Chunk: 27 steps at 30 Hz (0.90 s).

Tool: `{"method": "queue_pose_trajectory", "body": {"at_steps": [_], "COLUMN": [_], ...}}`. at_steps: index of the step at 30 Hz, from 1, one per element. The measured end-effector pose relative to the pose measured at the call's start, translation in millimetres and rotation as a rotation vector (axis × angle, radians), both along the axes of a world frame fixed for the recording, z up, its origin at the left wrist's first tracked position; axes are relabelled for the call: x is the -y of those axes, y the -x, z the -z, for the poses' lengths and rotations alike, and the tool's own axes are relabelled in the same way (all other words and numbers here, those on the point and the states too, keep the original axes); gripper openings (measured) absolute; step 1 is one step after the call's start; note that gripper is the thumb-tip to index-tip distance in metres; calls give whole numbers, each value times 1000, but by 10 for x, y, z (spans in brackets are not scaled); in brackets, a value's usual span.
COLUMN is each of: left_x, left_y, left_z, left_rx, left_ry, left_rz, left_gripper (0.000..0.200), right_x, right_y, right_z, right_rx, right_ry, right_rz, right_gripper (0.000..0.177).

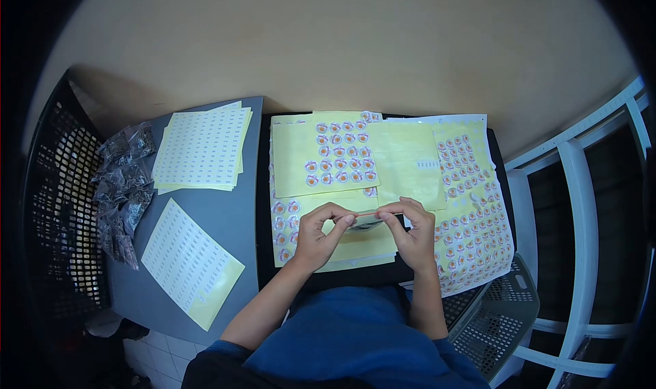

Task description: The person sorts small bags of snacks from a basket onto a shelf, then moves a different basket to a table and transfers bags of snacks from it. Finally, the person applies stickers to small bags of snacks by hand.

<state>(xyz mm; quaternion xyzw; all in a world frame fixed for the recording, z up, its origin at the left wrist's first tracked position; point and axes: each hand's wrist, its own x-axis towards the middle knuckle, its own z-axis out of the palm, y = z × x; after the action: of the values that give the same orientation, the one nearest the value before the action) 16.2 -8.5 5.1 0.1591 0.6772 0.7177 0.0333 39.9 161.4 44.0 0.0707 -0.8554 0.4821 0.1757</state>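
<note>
Between my two hands hangs a small clear plastic bag [367,224] with something dark inside; the contents are too small to make out. Thumb and fingers of my left hand [321,233] pinch the left end of its top edge. At the other end of that edge my right hand [413,233] pinches in the same way. Below and beyond the hands lie yellow sticker sheets with round orange-centred stickers [339,151]. One largely bare yellow sheet [408,170] overlaps them, carrying a short row of small labels.
On the grey table [263,136] at left lie stacked label sheets [201,146] and a single label sheet [193,262]. Several small filled bags [124,187] are heaped beside a black perforated basket [58,204]. A green-grey basket [502,314] stands low at right, near a white metal frame [577,204].
</note>
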Motion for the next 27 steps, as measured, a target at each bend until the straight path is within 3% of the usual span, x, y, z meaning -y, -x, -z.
{"method": "queue_pose_trajectory", "body": {"at_steps": [2, 8, 14, 16, 17, 19, 21, 23, 24, 26, 27], "left_x": [25, -17, 75, -11, -59, -40, 61, 68, 75, 104, 146], "left_y": [7, 5, 61, 86, 101, 95, 76, 67, 82, 130, 212], "left_z": [20, -41, 114, -3, -75, -75, 24, 1, 18, 0, 82], "left_rx": [-77, -23, -129, -105, -84, -112, 3, 9, 114, 313, 482], "left_ry": [100, -17, -41, -148, -258, -201, -55, -49, -216, -457, -718], "left_rz": [-7, -22, -38, -116, -195, -173, 85, 100, 24, -209, -306], "left_gripper": [8, 5, 10, 10, 12, 16, 18, 17, 19, 25, 25], "right_x": [-12, -48, -43, 48, 107, 220, 225, 206, 213, 166, 138], "right_y": [1, -8, -37, -57, -54, -40, -34, -7, 15, 123, 182], "right_z": [-8, -44, -80, -91, -78, -35, 51, 102, 126, 203, 274], "right_rx": [-29, 12, -94, -22, -23, 25, 59, 42, 45, 103, 158], "right_ry": [-19, 62, 34, 351, 352, 752, 714, 743, 877, 815, 751], "right_rz": [7, 58, 31, 40, 41, -14, -67, -225, -212, -87, 38], "right_gripper": [6, 5, 6, 7, 7, 11, 17, 21, 23, 23, 23]}}
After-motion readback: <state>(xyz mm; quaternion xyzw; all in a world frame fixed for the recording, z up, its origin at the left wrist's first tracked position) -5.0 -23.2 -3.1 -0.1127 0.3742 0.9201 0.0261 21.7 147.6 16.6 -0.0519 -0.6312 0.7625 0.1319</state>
